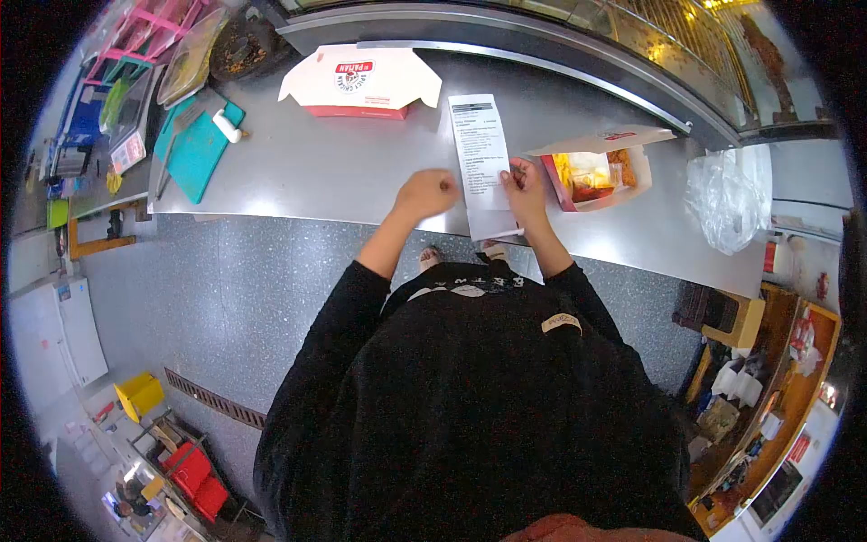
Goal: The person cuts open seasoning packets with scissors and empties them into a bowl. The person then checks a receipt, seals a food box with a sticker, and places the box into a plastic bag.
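Note:
A long printed receipt [480,154] stands out over the steel counter, its lower end near the front edge. My right hand [526,191] grips the receipt's right side between thumb and fingers. Left of the paper, my left hand [428,194] is curled closed; whether it holds anything is hidden. An open red and white box [585,194] with food inside lies just right of my right hand. Behind my left hand sits a second box [361,83], its white printed lid flaps spread over a red base.
The steel counter [298,163] runs across the view. At its left lie a teal cutting board [200,154] with a utensil and a white-handled object. Clear plastic bags [722,200] rest at the right end. A metal ledge [542,68] borders the back.

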Available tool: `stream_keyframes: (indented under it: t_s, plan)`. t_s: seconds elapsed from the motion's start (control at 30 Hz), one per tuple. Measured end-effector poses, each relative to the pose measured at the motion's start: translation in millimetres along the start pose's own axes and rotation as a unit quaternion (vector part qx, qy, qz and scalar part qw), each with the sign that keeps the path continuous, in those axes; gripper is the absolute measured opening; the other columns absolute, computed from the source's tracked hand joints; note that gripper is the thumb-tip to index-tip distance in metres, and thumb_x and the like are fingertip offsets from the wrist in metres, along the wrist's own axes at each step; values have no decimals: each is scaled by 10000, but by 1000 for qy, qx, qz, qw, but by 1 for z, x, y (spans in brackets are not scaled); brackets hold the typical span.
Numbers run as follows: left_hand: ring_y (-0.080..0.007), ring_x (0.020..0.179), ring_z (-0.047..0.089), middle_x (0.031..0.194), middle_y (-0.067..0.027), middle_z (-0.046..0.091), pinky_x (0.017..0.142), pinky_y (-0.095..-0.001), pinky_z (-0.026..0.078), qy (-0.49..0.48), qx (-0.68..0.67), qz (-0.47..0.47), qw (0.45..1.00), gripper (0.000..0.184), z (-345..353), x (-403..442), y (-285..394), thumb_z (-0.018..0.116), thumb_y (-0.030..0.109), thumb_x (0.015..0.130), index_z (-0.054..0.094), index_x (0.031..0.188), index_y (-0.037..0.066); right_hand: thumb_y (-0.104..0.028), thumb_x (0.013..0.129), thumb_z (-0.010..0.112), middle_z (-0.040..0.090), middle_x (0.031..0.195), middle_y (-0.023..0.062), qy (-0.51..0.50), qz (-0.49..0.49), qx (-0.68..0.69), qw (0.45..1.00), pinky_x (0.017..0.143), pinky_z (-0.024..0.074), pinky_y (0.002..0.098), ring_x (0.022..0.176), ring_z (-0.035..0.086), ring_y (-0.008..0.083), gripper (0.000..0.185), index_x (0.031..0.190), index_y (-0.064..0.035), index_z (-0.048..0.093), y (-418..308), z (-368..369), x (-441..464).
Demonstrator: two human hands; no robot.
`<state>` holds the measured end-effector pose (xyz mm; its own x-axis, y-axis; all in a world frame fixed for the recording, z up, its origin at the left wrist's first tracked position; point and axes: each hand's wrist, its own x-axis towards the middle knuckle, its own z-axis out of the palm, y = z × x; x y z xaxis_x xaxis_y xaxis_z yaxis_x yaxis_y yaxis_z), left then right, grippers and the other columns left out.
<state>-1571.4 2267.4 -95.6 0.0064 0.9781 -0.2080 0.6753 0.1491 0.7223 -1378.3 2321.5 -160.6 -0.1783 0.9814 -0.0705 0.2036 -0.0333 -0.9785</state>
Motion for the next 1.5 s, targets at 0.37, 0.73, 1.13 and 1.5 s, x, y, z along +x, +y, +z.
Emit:
stream_keyframes:
  t_s: [0.37, 0.73, 1.13, 1.5]
  plan:
    - [-242, 1083, 423, 1092, -53, 530, 889, -473, 252, 86, 113, 190, 971, 403, 28, -22, 18, 617, 296, 686, 550, 1054, 147, -56, 819, 542, 540, 847, 42, 4, 104, 135, 985, 648, 416, 201, 739, 496, 76, 272, 1075, -52, 451, -33, 0, -6]
    - [-278, 1160, 364, 1280, -94, 389, 958, -533, 197, 11, 347, 104, 932, 474, -34, -21, -12, 584, 249, 716, 473, 1175, 209, -33, 779, 538, 550, 824, 100, -41, -151, -256, 954, 669, 440, 294, 753, 530, 201, 235, 1006, -86, 567, -37, -23, -21]
    - [-443, 1135, 319, 1195, -325, 329, 912, -550, 251, 116, 255, 92, 956, 706, 14, -13, 26, 611, 563, 623, 423, 1235, 267, -187, 735, 611, 494, 878, 93, -37, -159, -353, 921, 666, 449, 341, 791, 537, 250, 238, 955, -97, 600, -51, -11, -30]
    - [-404, 1235, 184, 1306, -275, 210, 994, -527, 118, 135, 227, 58, 963, 957, 21, -16, 17, 641, 690, 432, 404, 1259, 270, -139, 752, 567, 568, 754, 148, -52, -134, -229, 963, 615, 442, 401, 711, 562, 316, 148, 888, -83, 583, -40, -19, -14]
